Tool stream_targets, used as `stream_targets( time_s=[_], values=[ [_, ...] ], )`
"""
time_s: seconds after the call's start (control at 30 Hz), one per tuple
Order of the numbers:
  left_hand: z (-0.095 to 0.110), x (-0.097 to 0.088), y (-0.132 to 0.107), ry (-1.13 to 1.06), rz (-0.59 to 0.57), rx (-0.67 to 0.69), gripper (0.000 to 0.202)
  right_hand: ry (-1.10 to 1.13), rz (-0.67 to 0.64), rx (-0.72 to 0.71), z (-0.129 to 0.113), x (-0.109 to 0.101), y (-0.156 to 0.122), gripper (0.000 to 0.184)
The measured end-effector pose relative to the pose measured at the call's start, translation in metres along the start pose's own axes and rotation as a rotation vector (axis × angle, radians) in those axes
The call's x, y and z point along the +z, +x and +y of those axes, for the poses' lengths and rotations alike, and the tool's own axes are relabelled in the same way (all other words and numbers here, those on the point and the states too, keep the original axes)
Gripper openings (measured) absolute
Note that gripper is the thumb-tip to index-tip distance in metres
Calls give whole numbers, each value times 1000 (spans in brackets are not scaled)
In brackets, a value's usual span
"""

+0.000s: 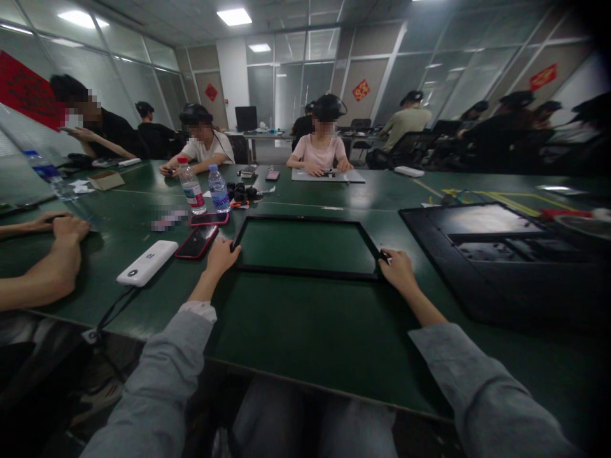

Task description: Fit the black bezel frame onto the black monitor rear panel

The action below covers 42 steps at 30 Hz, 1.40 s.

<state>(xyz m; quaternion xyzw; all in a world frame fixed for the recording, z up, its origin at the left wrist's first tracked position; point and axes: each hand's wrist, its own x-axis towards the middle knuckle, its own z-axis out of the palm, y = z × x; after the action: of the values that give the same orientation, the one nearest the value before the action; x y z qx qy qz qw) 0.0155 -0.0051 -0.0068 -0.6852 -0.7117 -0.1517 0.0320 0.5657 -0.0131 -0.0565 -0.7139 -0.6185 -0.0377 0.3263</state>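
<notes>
A thin black rectangular frame (310, 273) with an open middle is in front of me at the green table (305, 331), whose top shows through it. My left hand (223, 254) is closed on the frame's left side. At the opposite side, my right hand (399, 268) grips the frame near its right edge; some of its fingers are hidden. Whether the frame rests on the table or is slightly raised, I cannot tell.
To the right lies a large black panel (458, 280) with a shiny section. On the left are a white power bank (147, 262), a phone (196, 243) and water bottles (219, 191). A neighbour's forearms (52, 273) rest at far left. Other people sit across the table.
</notes>
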Motion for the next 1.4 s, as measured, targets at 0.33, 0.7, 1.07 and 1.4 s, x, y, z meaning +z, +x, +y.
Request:
stream_targets(
  time_s=[0.33,0.7,1.07,1.4],
  values=[
    [1,-1,1,-4,-19,-8,48,-7,-1,5,-2,-2,1,43],
    [1,-1,1,-3,-26,-10,47,5,-18,4,-4,-3,0,43],
    [-1,1,2,-11,-25,-14,48,6,-3,5,-6,-5,-1,44],
    [1,-3,0,-16,-32,-6,46,19,-18,36,-10,-7,-2,43]
  ],
)
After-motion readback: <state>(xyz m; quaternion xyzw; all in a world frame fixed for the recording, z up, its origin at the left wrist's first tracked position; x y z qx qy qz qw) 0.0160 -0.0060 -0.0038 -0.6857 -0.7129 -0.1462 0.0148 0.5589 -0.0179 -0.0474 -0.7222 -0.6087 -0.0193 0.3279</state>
